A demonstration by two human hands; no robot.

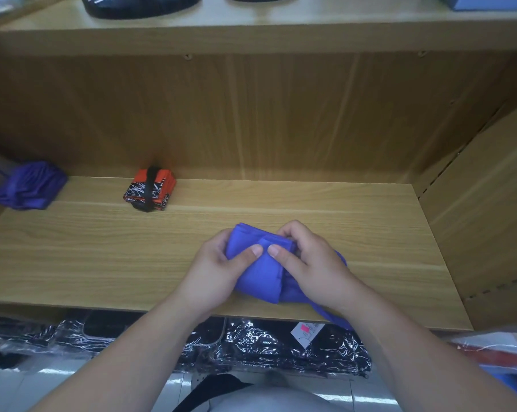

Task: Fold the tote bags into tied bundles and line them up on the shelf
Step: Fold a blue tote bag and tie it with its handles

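A blue-purple tote bag (pixel 264 278) lies partly folded on the wooden shelf (pixel 102 251), near its front edge. My left hand (pixel 218 272) grips the bag's left side, thumb pressed on top. My right hand (pixel 307 263) grips the right side, its thumb next to the left thumb on a fold. A strip of the bag trails off the shelf's front edge under my right wrist. An orange and black tied bundle (pixel 150 190) stands at the back left of the shelf. A loose purple bag (pixel 28 185) lies crumpled at the far left.
The shelf's back panel (pixel 251 114) and right side wall (pixel 483 203) close it in. Below the front edge hang black items in plastic wrap (pixel 251 340) with a price tag (pixel 306 330). Dark objects (pixel 141 5) sit on the shelf above.
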